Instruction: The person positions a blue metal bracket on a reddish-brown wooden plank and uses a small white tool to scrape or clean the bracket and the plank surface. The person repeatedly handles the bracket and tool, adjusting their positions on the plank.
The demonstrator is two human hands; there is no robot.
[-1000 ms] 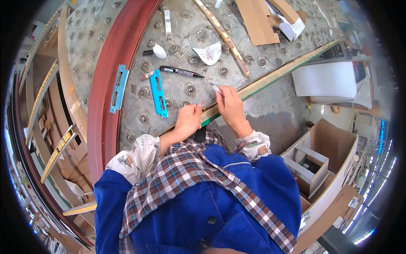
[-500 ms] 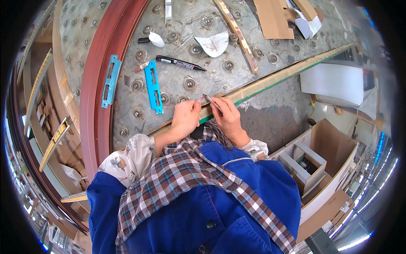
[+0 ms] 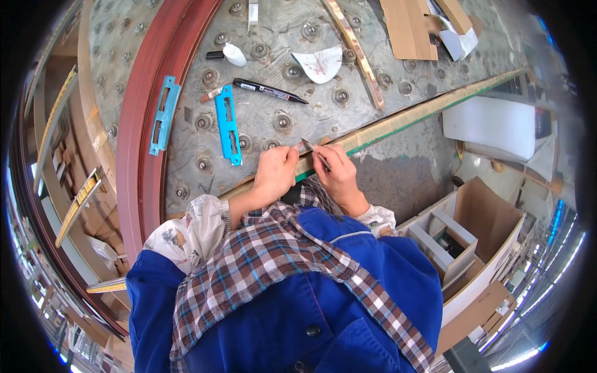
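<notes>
Both my hands meet over the table's wooden edge strip (image 3: pixel 398 121), close to my body. My right hand (image 3: pixel 337 177) is closed around a thin metal blade (image 3: pixel 308 145), its tip pointing up and to the left. Thumb and fingers of my left hand (image 3: pixel 273 176) pinch together beside the blade; the small thing between them is mostly hidden, and I cannot make out its kind. Beyond my left hand lie a blue slotted metal plate (image 3: pixel 228 126) and a black marker (image 3: pixel 270 91). A second blue plate (image 3: pixel 165 117) rests on a reddish-brown frame profile (image 3: pixel 138 155).
Ball rollers (image 3: pixel 283 122) stud the grey table. A small white bottle (image 3: pixel 234 55), a curved white scrap (image 3: pixel 319 64), a wooden strip (image 3: pixel 357 53) and cardboard (image 3: pixel 407 31) lie farther off. To the right are white foam (image 3: pixel 491 124) and an open carton (image 3: pixel 491 211).
The view has shifted slightly, so the things on the table sit a little farther right. My hands stay together at the edge, with the blade still in my right hand.
</notes>
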